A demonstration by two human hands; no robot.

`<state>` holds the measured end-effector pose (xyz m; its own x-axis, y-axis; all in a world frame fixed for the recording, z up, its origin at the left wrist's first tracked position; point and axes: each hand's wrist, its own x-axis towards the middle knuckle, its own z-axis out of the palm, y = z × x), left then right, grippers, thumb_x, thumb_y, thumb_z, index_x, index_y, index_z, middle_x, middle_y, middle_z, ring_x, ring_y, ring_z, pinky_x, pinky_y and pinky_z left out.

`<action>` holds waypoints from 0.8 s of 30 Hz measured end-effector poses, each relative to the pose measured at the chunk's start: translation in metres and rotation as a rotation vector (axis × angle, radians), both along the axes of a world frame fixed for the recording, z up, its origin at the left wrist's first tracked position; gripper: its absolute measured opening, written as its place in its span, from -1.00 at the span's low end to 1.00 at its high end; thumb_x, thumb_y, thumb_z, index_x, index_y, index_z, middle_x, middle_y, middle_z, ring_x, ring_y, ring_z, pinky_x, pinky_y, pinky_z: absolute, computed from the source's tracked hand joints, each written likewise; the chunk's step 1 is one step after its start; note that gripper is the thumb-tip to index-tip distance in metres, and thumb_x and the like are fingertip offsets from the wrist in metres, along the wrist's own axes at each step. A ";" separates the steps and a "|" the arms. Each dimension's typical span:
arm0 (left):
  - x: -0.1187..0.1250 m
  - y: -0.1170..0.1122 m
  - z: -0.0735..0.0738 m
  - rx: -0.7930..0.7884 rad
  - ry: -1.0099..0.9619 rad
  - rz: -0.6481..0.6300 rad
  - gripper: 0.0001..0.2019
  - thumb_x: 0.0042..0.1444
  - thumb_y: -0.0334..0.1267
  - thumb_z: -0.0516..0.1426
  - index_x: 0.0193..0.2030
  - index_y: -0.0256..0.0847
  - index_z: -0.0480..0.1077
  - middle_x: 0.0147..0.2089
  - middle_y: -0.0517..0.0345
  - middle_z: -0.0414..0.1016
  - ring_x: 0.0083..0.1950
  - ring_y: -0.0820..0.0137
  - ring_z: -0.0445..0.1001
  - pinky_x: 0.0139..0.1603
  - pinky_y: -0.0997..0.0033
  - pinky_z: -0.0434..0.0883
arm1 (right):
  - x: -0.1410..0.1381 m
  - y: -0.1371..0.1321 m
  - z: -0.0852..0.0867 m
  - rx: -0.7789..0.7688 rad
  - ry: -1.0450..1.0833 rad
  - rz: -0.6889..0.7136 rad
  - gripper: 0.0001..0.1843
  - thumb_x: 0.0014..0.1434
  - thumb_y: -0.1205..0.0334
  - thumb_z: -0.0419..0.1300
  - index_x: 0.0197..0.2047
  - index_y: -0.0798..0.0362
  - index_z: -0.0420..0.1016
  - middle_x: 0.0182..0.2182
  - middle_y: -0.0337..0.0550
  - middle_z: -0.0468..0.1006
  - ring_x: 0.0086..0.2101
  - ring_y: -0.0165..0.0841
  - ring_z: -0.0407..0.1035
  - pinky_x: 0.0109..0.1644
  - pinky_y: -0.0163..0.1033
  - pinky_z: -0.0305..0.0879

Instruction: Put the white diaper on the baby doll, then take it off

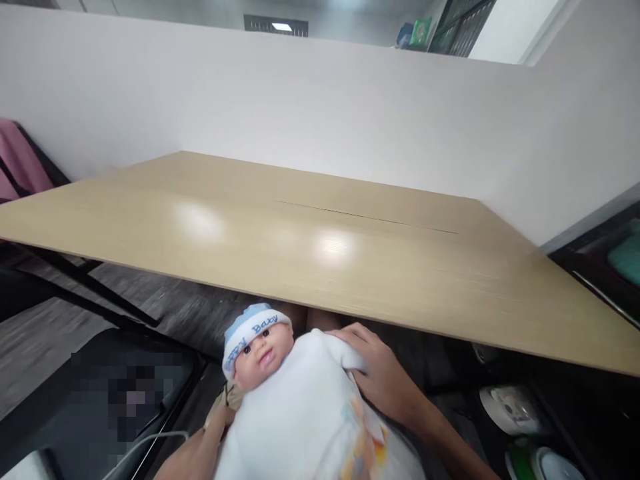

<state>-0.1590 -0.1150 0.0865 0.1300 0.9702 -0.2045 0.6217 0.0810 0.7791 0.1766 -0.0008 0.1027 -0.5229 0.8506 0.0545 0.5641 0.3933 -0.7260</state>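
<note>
A baby doll (260, 350) in a blue and white cap lies wrapped in a white cloth (305, 420) below the table's front edge, close to my body. My right hand (383, 370) rests on the doll's right side, fingers curled over the cloth near its shoulder. My left hand (213, 427) is under the doll's left side, mostly hidden by the cloth; only part of it and the forearm show, so its fingers cannot be made out.
A wide light wooden table (320, 247) fills the middle, with white partition walls behind. A dark chair (100, 393) stands at the lower left, a pink cloth (20, 160) at the far left. White and green items (515, 413) sit low on the right.
</note>
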 end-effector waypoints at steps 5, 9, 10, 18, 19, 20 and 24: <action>-0.009 -0.019 -0.003 -0.035 0.120 -0.088 -0.32 0.23 0.26 0.24 0.46 0.26 0.37 -0.04 0.06 0.78 0.03 -0.26 0.76 -0.11 -0.06 0.64 | -0.004 0.006 -0.078 -0.152 0.034 0.029 -0.44 0.19 0.36 0.30 0.24 -0.12 0.71 0.15 -0.09 0.70 0.20 -0.06 0.53 0.36 0.00 0.41; -0.015 -0.015 -0.033 -0.060 0.211 -0.131 -0.30 0.24 0.25 0.24 0.42 -0.02 0.39 -0.04 -0.06 0.77 -0.06 -0.20 0.77 -0.05 -0.04 0.64 | 0.009 -0.008 -0.082 -0.156 0.075 -0.031 -0.60 0.39 0.10 0.31 0.25 -0.13 0.70 0.21 -0.08 0.68 0.23 -0.09 0.52 0.39 0.01 0.39; -0.018 -0.015 -0.041 -0.049 0.260 -0.145 -0.28 0.22 0.26 0.26 0.40 -0.08 0.40 0.00 -0.12 0.76 -0.04 -0.19 0.76 0.00 -0.03 0.63 | 0.013 -0.015 -0.074 -0.167 0.096 -0.048 -0.63 0.45 0.03 0.27 0.22 -0.12 0.72 0.19 -0.07 0.70 0.20 -0.10 0.54 0.37 0.00 0.41; -0.005 0.027 0.007 0.297 0.224 -0.287 -0.46 0.38 0.21 0.28 0.31 -0.05 0.43 0.36 -0.12 0.51 0.34 -0.04 0.50 0.39 -0.01 0.44 | 0.031 -0.048 -0.030 -0.365 0.129 -0.049 -0.55 0.53 -0.15 0.19 0.00 -0.02 0.80 -0.02 -0.07 0.80 -0.02 -0.11 0.66 0.08 -0.07 0.49; 0.007 0.039 0.016 0.304 0.127 -0.359 -0.50 0.43 0.15 0.27 0.35 -0.03 0.40 0.42 -0.10 0.46 0.42 0.00 0.43 0.47 0.00 0.37 | 0.032 -0.047 -0.030 -0.384 0.137 -0.045 -0.55 0.51 -0.16 0.21 0.00 -0.01 0.79 -0.04 -0.07 0.80 -0.04 -0.11 0.66 0.06 -0.09 0.49; 0.020 0.051 0.023 0.297 0.021 -0.440 -0.55 0.46 0.09 0.24 0.35 -0.02 0.41 0.42 -0.07 0.46 0.44 0.03 0.40 0.49 0.02 0.35 | 0.031 -0.046 -0.030 -0.398 0.137 -0.049 -0.56 0.49 -0.16 0.24 -0.02 -0.01 0.79 -0.08 -0.08 0.81 -0.07 -0.12 0.66 0.03 -0.11 0.49; 0.063 0.088 0.014 0.166 -0.237 -0.720 -0.69 0.47 0.00 0.26 0.24 0.00 0.54 0.20 0.06 0.59 0.24 0.16 0.51 0.37 0.14 0.40 | 0.021 -0.043 -0.028 -0.361 0.047 -0.108 -0.63 0.45 -0.09 0.27 -0.17 0.00 0.75 -0.26 -0.15 0.78 -0.23 -0.21 0.62 -0.15 -0.20 0.39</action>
